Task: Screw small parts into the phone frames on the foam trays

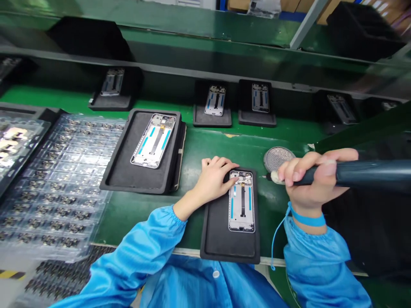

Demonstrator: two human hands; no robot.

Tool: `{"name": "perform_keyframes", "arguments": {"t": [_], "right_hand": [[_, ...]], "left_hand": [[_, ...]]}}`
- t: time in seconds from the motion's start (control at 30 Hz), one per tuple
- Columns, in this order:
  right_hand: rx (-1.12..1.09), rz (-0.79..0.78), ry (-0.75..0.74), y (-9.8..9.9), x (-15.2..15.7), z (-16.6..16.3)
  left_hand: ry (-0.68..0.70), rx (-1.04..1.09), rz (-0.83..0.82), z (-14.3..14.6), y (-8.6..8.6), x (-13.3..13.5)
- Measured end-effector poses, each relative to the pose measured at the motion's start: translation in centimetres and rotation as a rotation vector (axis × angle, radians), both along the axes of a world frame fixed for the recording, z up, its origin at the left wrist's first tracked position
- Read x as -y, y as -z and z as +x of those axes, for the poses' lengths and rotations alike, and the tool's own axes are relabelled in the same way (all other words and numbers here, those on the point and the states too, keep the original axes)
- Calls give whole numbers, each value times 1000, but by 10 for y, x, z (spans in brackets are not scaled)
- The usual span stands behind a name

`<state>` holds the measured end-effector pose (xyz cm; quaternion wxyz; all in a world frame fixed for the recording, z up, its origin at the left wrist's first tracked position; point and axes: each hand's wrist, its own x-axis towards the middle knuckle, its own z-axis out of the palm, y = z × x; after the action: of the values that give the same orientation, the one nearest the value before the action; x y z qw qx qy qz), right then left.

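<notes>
A silver phone frame (242,202) lies in a black tray (221,239) at the near edge of the green bench. My left hand (214,176) rests on the tray's top left corner, fingers curled, fingertips touching the frame's upper end. My right hand (308,179) is closed round a dark electric screwdriver (359,173), held level, its tip pointing left just right of the frame's top. A round dish of small screws (275,156) sits right behind the tip.
A second phone frame (153,140) lies in a larger black tray (128,179) to the left. Clear plastic trays of small parts (61,184) cover the far left. Several more frames on black trays (212,116) line the back of the green belt.
</notes>
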<state>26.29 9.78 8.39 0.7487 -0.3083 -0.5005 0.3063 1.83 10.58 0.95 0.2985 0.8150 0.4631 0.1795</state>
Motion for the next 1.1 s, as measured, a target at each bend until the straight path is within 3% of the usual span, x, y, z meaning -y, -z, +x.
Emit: {"name": "perform_keyframes", "arguments": {"t": [0.17, 0.4, 0.7, 1.1], "right_hand": [[15, 16, -127, 15, -8, -41], [63, -52, -133, 31, -11, -48], [82, -59, -107, 30, -10, -50], [-45, -63, -112, 11, -6, -53]], "left_hand": [[-11, 11, -58, 3, -4, -1], [27, 21, -115, 2, -11, -4], [37, 38, -127, 3, -12, -4], [-14, 154, -121, 7, -7, -1]]}}
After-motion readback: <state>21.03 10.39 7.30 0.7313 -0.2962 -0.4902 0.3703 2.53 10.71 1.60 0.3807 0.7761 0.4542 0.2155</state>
